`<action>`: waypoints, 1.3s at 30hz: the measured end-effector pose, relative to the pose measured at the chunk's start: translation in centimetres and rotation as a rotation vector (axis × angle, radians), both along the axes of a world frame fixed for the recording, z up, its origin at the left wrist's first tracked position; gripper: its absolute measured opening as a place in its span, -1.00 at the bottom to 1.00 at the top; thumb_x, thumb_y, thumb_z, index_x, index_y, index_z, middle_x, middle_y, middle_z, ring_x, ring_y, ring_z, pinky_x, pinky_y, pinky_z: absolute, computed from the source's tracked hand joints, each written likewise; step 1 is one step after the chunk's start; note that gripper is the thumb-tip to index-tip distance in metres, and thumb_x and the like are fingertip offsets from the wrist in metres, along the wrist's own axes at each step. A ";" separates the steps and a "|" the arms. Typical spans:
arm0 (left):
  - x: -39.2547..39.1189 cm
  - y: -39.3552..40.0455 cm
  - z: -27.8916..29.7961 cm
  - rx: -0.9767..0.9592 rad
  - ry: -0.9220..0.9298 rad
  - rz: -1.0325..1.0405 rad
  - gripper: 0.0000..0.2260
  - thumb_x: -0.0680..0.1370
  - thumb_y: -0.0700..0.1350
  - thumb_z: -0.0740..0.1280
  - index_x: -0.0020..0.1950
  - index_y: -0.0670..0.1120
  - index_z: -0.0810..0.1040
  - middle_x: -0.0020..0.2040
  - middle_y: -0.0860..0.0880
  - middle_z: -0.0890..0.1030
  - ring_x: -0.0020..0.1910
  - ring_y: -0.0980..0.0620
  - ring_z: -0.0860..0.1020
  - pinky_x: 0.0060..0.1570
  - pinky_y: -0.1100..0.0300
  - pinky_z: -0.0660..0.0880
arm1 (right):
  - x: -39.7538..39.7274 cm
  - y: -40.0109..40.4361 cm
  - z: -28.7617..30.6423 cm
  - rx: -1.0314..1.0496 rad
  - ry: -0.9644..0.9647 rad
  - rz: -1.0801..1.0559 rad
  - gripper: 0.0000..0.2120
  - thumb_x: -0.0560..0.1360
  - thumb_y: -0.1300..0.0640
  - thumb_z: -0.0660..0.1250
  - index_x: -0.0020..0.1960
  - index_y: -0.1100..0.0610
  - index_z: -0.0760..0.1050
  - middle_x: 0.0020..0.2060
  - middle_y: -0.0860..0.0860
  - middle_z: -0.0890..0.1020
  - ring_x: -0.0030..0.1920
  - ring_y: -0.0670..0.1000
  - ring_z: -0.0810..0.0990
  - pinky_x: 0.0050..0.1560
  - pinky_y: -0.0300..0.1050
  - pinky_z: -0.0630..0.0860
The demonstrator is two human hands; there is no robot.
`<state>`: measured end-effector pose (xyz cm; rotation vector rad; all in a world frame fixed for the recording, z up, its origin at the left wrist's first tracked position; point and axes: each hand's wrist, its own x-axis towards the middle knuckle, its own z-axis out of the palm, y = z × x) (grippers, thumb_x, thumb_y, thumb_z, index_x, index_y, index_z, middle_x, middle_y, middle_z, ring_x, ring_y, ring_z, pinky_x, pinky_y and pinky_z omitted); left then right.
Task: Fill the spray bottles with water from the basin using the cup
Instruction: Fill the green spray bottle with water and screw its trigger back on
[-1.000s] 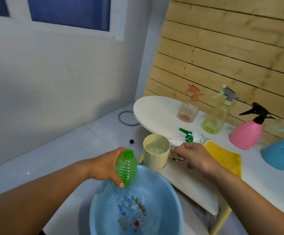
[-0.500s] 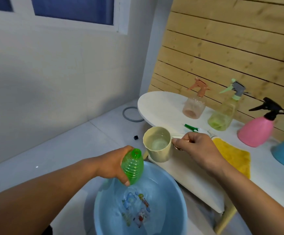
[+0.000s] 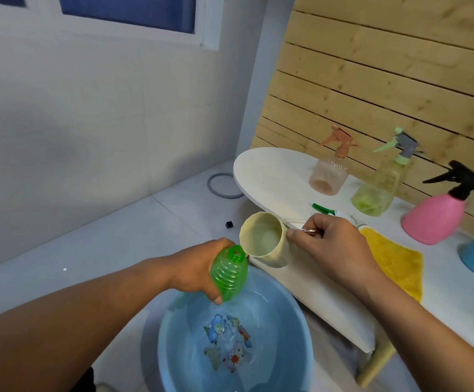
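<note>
The left hand (image 3: 199,271) gripped the green bottle (image 3: 228,275) over the far rim of the blue basin (image 3: 295,329), with open floor to its left. The cream cup (image 3: 265,240) had tipped further than a moment before, its lip now touching the bottle's open mouth. The right hand (image 3: 334,247) gripped the cup's handle at the edge of the white counter (image 3: 272,171). A yellow cloth (image 3: 394,264) lay on the counter to the right.

A home washroom or utility corner, by its look — pale floor tiles (image 3: 134,230) meet a plain white wall under a window (image 3: 128,9), a wooden slat panel (image 3: 385,89) backs a low white table (image 3: 272,176), and a blue basin (image 3: 286,321) of water sits on the floor.
</note>
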<state>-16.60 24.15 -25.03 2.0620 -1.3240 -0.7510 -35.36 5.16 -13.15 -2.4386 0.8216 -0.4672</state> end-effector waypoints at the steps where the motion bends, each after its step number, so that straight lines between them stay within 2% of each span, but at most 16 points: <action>1: 0.0 -0.1 0.0 0.001 0.002 -0.002 -0.13 0.28 -0.06 0.71 0.47 0.14 0.32 0.29 0.16 0.51 0.27 0.12 0.51 0.28 0.12 0.52 | 0.0 0.1 0.1 -0.019 0.003 0.000 -0.68 0.47 -0.12 0.47 -0.32 0.04 0.50 -0.46 -0.09 0.51 -0.37 -0.06 0.46 -0.33 -0.11 0.31; 18: -0.3 -0.5 0.1 0.022 -0.010 -0.004 -0.10 0.27 -0.06 0.72 0.48 0.14 0.31 0.30 0.14 0.51 0.28 0.09 0.50 0.31 0.07 0.51 | -0.3 0.4 0.5 -0.200 0.024 -0.007 -0.71 0.46 -0.12 0.42 -0.31 0.01 0.46 -0.43 -0.06 0.55 -0.27 0.00 0.53 -0.30 -0.08 0.34; 24: -0.4 -0.5 0.2 0.035 -0.026 -0.009 -0.11 0.29 -0.08 0.71 0.50 0.12 0.30 0.30 0.14 0.50 0.27 0.10 0.50 0.24 0.19 0.49 | -0.4 0.5 0.8 -0.256 0.024 -0.010 -0.73 0.47 -0.14 0.40 -0.28 0.01 0.47 -0.40 -0.08 0.56 -0.26 0.01 0.53 -0.26 -0.06 0.38; 39: -0.5 -0.5 0.3 0.058 -0.032 -0.017 -0.12 0.30 -0.06 0.71 0.47 0.14 0.29 0.27 0.16 0.50 0.26 0.10 0.50 0.23 0.14 0.51 | -0.6 0.8 1.2 -0.361 -0.002 0.003 -0.73 0.49 -0.14 0.37 -0.25 0.00 0.43 -0.30 -0.08 0.54 -0.22 0.08 0.52 -0.20 -0.01 0.43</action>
